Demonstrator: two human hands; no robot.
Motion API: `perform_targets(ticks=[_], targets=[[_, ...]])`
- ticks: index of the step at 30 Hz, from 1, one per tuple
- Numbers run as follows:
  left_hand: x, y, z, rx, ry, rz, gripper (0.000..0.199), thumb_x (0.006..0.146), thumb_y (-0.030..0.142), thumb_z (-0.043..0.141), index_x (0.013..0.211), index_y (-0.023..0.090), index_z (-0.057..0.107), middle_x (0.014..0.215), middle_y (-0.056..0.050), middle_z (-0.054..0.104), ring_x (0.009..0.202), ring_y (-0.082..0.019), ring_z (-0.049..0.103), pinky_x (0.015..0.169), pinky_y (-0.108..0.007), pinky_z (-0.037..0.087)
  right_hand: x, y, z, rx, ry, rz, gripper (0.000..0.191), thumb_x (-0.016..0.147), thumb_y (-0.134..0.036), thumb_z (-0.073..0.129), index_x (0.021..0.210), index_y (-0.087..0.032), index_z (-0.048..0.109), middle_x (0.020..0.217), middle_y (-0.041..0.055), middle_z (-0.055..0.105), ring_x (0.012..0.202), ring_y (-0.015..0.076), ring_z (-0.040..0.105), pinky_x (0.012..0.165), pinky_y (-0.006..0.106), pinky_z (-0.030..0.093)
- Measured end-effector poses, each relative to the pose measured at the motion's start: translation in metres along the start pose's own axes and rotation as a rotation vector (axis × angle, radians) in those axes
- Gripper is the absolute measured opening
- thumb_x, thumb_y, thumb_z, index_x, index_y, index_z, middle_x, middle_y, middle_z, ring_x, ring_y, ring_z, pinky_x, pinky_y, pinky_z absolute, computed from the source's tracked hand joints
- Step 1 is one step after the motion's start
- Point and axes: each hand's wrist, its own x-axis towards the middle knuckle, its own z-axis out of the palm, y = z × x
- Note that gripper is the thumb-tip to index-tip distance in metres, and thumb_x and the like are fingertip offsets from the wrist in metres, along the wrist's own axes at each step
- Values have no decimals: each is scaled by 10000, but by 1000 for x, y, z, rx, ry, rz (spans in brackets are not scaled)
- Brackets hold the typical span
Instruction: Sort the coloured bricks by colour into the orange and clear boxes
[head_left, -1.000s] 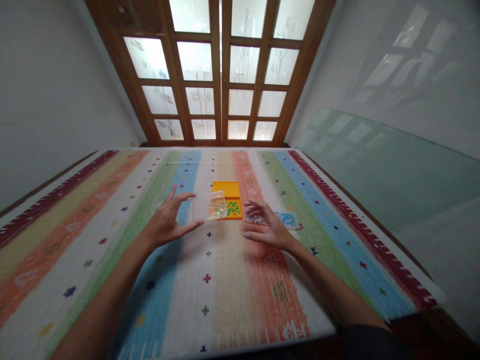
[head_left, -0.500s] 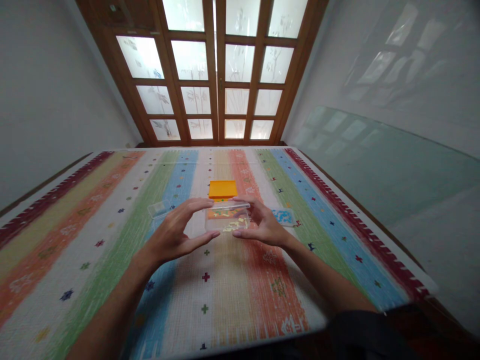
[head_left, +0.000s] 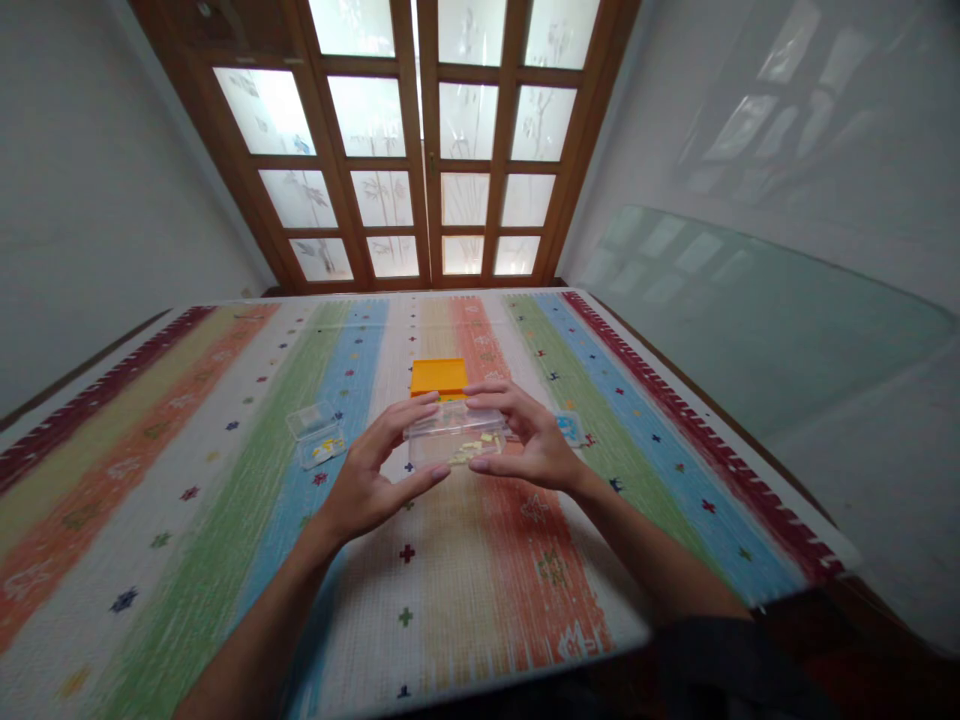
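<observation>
Between my hands is a clear plastic box (head_left: 435,452) with several pale yellow pieces (head_left: 477,447) lying toward its right side. Its transparent lid (head_left: 455,420) is at the far side, under my fingertips; whether it is fully closed I cannot tell. My left hand (head_left: 384,455) grips the box's left part, thumb at the near edge and fingers on the far top. On the right part, my right hand (head_left: 529,440) holds it the same way. An orange-yellow tray (head_left: 439,376) stands just beyond, its near part hidden by the hands and box.
To the left sits an open clear box (head_left: 321,448) with yellow pieces inside. Another clear box with blue pieces (head_left: 570,428) is at the right, partly behind my right hand. A striped cloth (head_left: 442,580) covers the table. Wooden glazed doors (head_left: 427,200) rise beyond.
My left hand has moved inward along the box, uncovering the yellow pieces in the left box. The held box's lid now shows its top face more. The view has shifted slightly.
</observation>
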Motion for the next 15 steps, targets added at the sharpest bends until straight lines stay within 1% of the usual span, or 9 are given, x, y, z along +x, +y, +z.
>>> perform_targets(ticks=[3,8,12,15], targets=[[2,2,2,-57,11,7,526,896,231,813,1392,330,667,1464,-105,663,1401,-276,602,1114,-416,562,-1,-1,0,-27,0,-19,534,838,-409,886,1328,-347,684,1352,83,634,1267,262,637,1055,471,549],[3,7,5,-153,56,6,440,884,209,824,1302,299,722,1424,-115,681,1347,-269,645,1042,-405,620,-3,-4,-1,-78,-15,-3,492,848,-426,875,1299,-335,698,1345,87,637,1269,269,635,1051,478,556],[4,10,7,-160,86,10,375,878,228,835,1239,269,741,1392,-137,700,1321,-280,670,1036,-443,630,-2,-6,-1,-73,-18,3,476,854,-430,868,1292,-343,702,1351,90,626,1284,276,623,958,442,611],[4,10,7,-153,107,20,350,869,235,845,1204,258,749,1378,-137,710,1307,-284,683,1040,-461,630,0,-9,-2,-89,-24,-15,453,865,-430,859,1282,-345,705,1353,84,624,1277,274,625,982,460,605]])
